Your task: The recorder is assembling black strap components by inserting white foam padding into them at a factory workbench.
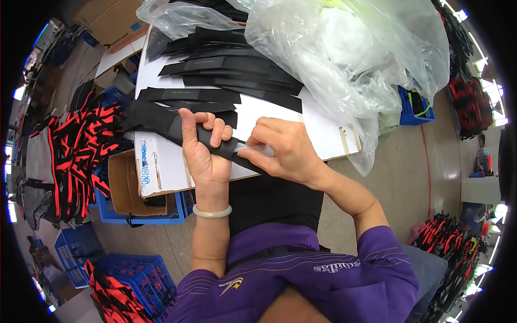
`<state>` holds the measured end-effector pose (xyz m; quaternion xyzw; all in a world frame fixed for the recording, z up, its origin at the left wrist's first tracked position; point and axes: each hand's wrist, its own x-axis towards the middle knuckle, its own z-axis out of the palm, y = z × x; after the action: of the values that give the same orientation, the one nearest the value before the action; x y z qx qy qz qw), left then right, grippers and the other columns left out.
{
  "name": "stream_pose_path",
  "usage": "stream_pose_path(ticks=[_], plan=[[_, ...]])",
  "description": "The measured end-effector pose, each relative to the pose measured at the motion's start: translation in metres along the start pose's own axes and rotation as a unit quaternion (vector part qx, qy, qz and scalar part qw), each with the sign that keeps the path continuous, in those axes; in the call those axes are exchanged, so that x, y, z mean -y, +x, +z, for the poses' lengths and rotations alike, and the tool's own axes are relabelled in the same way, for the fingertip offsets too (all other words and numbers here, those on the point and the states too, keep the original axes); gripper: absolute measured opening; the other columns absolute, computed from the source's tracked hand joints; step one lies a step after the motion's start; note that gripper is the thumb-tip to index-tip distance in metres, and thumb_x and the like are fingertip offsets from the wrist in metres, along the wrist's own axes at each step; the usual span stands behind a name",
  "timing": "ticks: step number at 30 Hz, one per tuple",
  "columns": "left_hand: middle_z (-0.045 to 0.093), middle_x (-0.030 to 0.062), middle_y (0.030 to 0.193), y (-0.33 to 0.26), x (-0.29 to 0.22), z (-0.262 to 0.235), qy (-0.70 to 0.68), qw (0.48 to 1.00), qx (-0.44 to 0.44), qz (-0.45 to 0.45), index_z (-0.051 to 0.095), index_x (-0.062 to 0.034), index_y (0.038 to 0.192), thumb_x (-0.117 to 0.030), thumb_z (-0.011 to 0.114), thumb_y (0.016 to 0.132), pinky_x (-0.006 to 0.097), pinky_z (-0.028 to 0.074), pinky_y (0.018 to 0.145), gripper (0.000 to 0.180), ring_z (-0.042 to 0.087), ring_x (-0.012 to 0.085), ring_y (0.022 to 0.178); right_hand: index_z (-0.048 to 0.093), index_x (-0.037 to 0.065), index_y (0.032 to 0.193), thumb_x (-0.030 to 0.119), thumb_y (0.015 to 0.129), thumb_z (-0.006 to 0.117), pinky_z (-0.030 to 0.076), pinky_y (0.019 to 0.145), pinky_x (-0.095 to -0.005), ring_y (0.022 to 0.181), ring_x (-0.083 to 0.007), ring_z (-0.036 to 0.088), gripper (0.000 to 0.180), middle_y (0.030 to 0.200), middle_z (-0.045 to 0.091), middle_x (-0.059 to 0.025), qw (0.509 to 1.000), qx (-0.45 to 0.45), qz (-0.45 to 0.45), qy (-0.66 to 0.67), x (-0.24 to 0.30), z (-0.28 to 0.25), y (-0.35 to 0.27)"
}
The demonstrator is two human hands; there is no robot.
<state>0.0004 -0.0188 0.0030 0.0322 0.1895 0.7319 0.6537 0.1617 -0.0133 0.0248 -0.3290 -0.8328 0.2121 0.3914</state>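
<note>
My left hand (207,156), palm up with fingers curled, grips a black fabric strip (161,123) near the table's front edge. The strip's wide end lies out to the left on the white tabletop (252,116). Close beside it, my right hand (288,148) pinches a small whitish, film-like piece (259,151) between thumb and fingers, right against the strip. Whether this piece is fixed to the strip, I cannot tell. Beyond both hands, several similar black strips (226,65) lie in overlapping rows, some with small pale printing.
Large clear plastic bags (344,59) cover the table's far right and hang over its edge. At the left stand an open cardboard box (123,175), blue crates (140,269) and a heap of black and red pieces (81,151). A blue basket (412,110) is at the right.
</note>
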Motion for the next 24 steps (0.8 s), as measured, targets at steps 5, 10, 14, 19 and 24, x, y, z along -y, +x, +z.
stream_pose_path(ticks=[5,10,14,19,24], plan=[[0.044,-0.0003,0.071,-0.003,0.011,0.002,0.08,0.992,0.049,0.08,0.057,-0.0067,0.078,-0.039,0.064,0.091,0.028,0.041,0.054,0.036,0.042,0.0097,0.05,0.059,0.001,0.077,0.011,0.072,0.077,0.043,0.051,-0.0331,0.06,-0.0243,0.058,0.022,0.069,0.056,-0.0093,1.0,-0.009,-0.001,-0.024,0.005,0.011,-0.005],[0.044,-0.0009,0.069,0.002,0.0,-0.003,0.059,0.993,0.037,0.092,0.057,-0.007,0.076,-0.038,0.064,0.092,0.027,0.041,0.054,0.036,0.042,0.0083,0.05,0.059,0.001,0.098,0.007,0.073,0.077,0.05,0.059,-0.0316,0.069,-0.025,0.06,0.031,0.087,0.059,-0.0122,0.998,0.044,0.004,-0.038,0.006,-0.014,-0.016],[0.044,-0.0009,0.069,0.003,0.007,0.001,0.045,0.995,0.033,0.079,0.057,-0.0074,0.076,-0.038,0.065,0.091,0.027,0.041,0.053,0.035,0.043,0.0084,0.05,0.058,0.0,0.09,0.002,0.072,0.076,0.05,0.058,-0.034,0.07,-0.0261,0.061,0.026,0.086,0.059,-0.0118,0.997,0.041,-0.027,-0.053,0.002,-0.02,-0.024],[0.044,0.0002,0.069,-0.004,0.019,0.005,0.075,0.994,0.045,0.061,0.055,-0.0072,0.078,-0.038,0.064,0.092,0.029,0.041,0.053,0.035,0.042,0.0098,0.05,0.057,-0.001,0.082,0.003,0.072,0.075,0.051,0.059,-0.035,0.071,-0.0279,0.062,0.021,0.086,0.06,-0.0122,0.997,-0.003,-0.08,-0.008,0.001,0.003,-0.014],[0.041,-0.0006,0.068,0.001,0.003,-0.004,0.004,1.0,0.01,0.029,0.054,-0.0089,0.076,-0.041,0.063,0.092,0.027,0.039,0.053,0.037,0.038,0.0092,0.051,0.062,0.0,0.085,0.003,0.069,0.079,0.051,0.055,-0.0297,0.067,-0.0219,0.062,0.023,0.087,0.063,-0.0107,0.996,-0.012,-0.086,-0.003,0.003,-0.004,-0.015]])
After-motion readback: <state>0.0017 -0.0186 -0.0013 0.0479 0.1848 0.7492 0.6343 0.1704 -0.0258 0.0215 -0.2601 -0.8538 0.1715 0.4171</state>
